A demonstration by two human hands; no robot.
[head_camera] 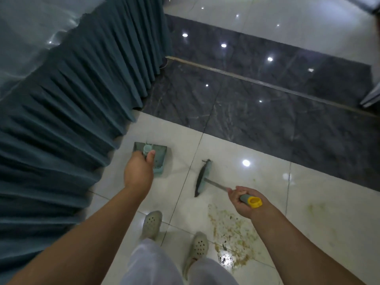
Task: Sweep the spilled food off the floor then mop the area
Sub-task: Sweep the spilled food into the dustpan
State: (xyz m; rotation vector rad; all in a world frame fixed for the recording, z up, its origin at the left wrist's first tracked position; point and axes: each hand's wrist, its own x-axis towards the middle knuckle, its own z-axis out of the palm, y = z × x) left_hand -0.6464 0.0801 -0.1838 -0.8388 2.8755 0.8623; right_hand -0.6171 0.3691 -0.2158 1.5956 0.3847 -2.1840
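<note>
While the person stands on the pale floor tiles (320, 194), the left hand (138, 171) is wrapped tight around the top of a teal dustpan's handle (147, 150), thumb pressed up against its side. The dustpan (159, 159) sits below that hand, close to the foot of a pleated teal table skirt (67, 120) that drapes down on the left; whether the pan's edge rests on the tile I cannot tell. The right hand (245, 201) is closed round the grey grip of a short broom, with the yellow end cap (255, 202) poking out past the palm. From that fist a metal shaft (217, 185) runs forward and left to the broom head (202, 177), whose dark bristles reach down to the tile a little to the right of the dustpan, with a grout line between the two.

Spilled food (232, 237), a yellowish-green smear flecked with dark bits, lies on the light tile beneath the right forearm and just beside the right shoe (197, 247). It is behind the broom head, nearer the person. A fainter greenish stain (314, 208) shows farther right. The left shoe (151, 224) stands well clear of the mess. Beyond the tools runs a band of dark marbled tile (267, 112) crossed by a metal strip (257, 81).
</note>
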